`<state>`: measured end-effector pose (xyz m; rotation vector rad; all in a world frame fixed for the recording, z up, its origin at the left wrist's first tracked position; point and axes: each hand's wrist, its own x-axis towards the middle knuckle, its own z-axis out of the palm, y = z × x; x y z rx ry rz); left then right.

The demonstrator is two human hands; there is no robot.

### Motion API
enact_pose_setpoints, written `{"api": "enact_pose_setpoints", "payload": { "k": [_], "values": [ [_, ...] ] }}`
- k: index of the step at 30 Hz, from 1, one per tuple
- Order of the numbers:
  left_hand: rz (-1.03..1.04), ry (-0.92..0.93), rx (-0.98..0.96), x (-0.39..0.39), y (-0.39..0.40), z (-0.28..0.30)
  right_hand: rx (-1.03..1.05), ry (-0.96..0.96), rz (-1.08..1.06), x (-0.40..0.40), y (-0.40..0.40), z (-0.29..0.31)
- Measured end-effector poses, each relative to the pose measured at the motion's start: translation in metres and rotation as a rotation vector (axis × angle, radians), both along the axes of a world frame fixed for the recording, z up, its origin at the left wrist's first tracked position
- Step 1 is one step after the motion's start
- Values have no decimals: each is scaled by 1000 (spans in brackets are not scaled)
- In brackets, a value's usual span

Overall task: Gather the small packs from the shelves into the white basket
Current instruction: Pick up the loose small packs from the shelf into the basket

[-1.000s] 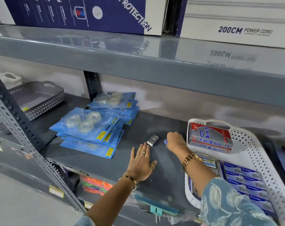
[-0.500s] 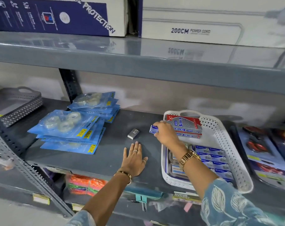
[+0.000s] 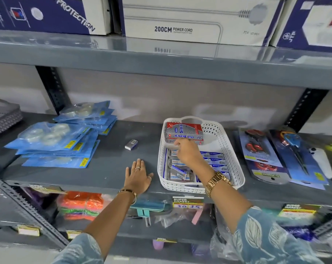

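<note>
The white basket [image 3: 236,169] stands on the grey shelf [image 3: 111,168], holding rows of small blue-and-white packs [image 3: 214,159] and a red and silver box [image 3: 184,131] at its far end. My right hand [image 3: 189,152] reaches down into the basket's left side, fingers curled around a small pack that is mostly hidden under them. One small silver-blue pack [image 3: 131,144] lies loose on the shelf, left of the basket. My left hand [image 3: 138,177] rests flat on the shelf near its front edge, fingers spread, holding nothing.
Stacks of blue tape packets [image 3: 52,143] lie at the left, carded scissors [image 3: 264,155] at the right. A grey basket [image 3: 4,116] sits far left. Large boxes [image 3: 180,21] fill the shelf above; the shelf below holds orange packets [image 3: 81,203].
My right hand has carried the small pack from the shelf, over the basket's rim and down inside it. The view has shifted to the right. My left hand has stayed flat on the shelf.
</note>
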<state>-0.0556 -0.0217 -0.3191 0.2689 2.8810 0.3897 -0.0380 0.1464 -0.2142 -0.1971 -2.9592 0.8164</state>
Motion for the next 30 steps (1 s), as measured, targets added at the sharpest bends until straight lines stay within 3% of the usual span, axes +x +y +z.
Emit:
{"api": "enact_pose_setpoints", "payload": {
  "k": [4,9,17,25,30],
  "values": [
    [14,17,-7,8,-4,-1,37,-196,27,11,8,-5],
    [22,16,-10,12,-4,0,28,-309,93,11,4,-18],
    [8,-5,-17,13,-4,1,110,-329,137,17,4,-22],
    [12,-14,-8,12,-2,3,-616,-306,-191,17,32,-8],
    [0,-7,4,13,8,4,-909,-250,-406,27,54,-3]
  ]
}}
